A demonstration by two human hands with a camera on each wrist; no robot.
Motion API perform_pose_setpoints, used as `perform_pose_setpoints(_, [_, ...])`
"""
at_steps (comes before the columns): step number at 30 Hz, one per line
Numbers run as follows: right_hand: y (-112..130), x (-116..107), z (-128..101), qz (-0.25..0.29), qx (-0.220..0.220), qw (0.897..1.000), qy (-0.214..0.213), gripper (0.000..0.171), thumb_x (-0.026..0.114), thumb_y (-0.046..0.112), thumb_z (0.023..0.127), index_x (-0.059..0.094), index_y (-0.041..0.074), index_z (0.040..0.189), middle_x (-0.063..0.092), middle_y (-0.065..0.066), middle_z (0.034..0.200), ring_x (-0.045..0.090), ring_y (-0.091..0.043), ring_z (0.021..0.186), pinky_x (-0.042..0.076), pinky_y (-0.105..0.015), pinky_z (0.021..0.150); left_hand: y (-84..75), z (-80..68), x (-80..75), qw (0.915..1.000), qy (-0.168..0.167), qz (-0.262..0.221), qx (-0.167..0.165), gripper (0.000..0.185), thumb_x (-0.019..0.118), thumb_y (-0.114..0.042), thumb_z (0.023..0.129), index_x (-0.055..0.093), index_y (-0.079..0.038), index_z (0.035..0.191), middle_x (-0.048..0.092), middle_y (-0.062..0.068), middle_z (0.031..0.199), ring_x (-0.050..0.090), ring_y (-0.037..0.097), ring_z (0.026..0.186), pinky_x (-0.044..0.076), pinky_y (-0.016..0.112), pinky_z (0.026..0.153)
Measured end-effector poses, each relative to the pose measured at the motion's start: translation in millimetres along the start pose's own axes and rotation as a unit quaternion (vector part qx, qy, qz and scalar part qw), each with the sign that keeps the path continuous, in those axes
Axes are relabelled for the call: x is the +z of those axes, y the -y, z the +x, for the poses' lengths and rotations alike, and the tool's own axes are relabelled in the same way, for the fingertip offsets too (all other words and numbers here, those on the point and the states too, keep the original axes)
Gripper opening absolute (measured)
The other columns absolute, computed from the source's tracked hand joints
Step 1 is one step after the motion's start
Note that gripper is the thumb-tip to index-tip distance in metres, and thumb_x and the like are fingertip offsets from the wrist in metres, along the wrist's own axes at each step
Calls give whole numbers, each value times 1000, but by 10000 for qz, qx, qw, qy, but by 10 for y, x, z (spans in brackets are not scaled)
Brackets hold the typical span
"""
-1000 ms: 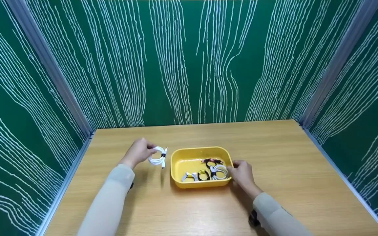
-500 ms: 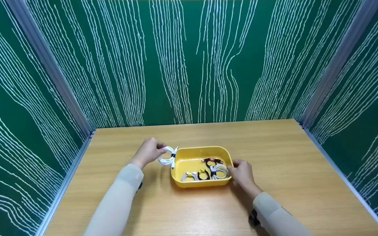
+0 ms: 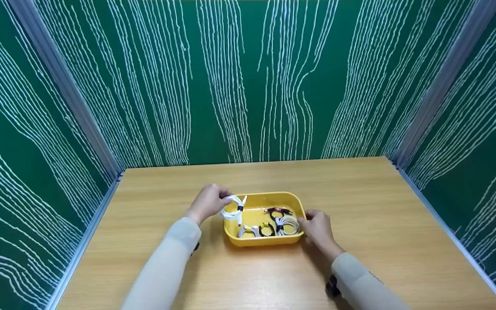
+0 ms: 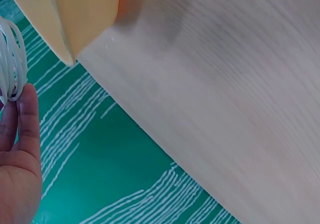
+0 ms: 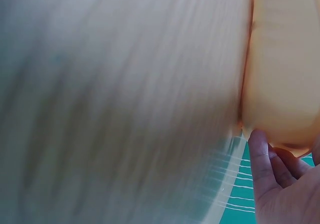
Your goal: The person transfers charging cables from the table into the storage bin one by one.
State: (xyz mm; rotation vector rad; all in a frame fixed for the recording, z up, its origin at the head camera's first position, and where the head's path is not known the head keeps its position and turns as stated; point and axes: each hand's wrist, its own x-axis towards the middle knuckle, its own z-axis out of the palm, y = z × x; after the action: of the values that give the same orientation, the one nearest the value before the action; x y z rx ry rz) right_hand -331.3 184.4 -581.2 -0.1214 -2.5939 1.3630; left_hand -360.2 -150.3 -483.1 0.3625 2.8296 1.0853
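My left hand (image 3: 208,201) pinches a coiled white cable (image 3: 231,208), bound with a dark strap, above the left side of a yellow bin (image 3: 256,242). In the left wrist view the cable's loops (image 4: 13,59) rise from the fingertips. My right hand (image 3: 318,228) holds the bin's right wall; the right wrist view shows its fingers against the outer side of the bin (image 5: 285,64). Inside the bin lie a grey-white coiled cable (image 3: 289,224), a black coil with yellow parts (image 3: 267,229), a small white coil (image 3: 248,232) and a red-and-black cable (image 3: 278,212).
The bin stands on a wooden table (image 3: 256,280). Green panels (image 3: 213,86) with white wavy lines enclose the back and both sides, with metal posts (image 3: 441,86) at the corners. The table's back edge runs behind the bin.
My left hand has carried the coiled white cable rightward, from beside the bin to over its left part. My right hand and the bin have stayed in place.
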Motion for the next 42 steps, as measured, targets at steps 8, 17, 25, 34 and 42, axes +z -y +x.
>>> perform_pose_setpoints(8, [-1, -17, -7, 22, 34, 9999, 92, 20, 71, 0, 88, 81, -9, 103, 79, -18, 92, 69, -26, 85, 54, -29, 76, -50, 35, 114, 10000, 68, 24, 26, 15, 73, -12, 104, 84, -10, 114, 79, 5, 108, 66, 22, 97, 62, 41, 101])
perform_pose_setpoints(17, [9, -4, -10, 181, 212, 9995, 113, 22, 69, 0, 88, 81, -8, 104, 78, -15, 89, 67, -20, 80, 52, -22, 67, -88, 66, 263, 9996, 95, 61, 266, 14, 72, -9, 104, 84, -6, 110, 79, 8, 106, 67, 22, 98, 61, 43, 98])
perform_pose_setpoints(25, [17, -14, -9, 205, 282, 9992, 193, 24, 70, 0, 88, 80, -9, 107, 79, -18, 94, 69, -22, 84, 53, -22, 70, -90, 113, 358, 9997, 254, -10, 57, 15, 72, -8, 103, 85, -7, 111, 79, 7, 108, 67, 22, 102, 60, 43, 102])
perform_pose_setpoints(34, [12, -21, 3, 142, 166, 9996, 174, 23, 71, 0, 87, 81, -9, 106, 80, -19, 94, 69, -23, 83, 54, -24, 73, -93, 206, 359, 9982, 283, 356, 383, 17, 69, -3, 103, 85, -6, 109, 80, 9, 110, 68, 23, 102, 60, 44, 104])
perform_pose_setpoints(42, [17, -8, -10, 236, 311, 9991, 175, 21, 70, 0, 89, 80, -9, 105, 78, -17, 89, 66, -19, 73, 53, -22, 62, -52, 250, 371, 9980, 369, 364, 359, 24, 64, 5, 101, 84, -4, 111, 80, 11, 115, 69, 26, 109, 57, 47, 110])
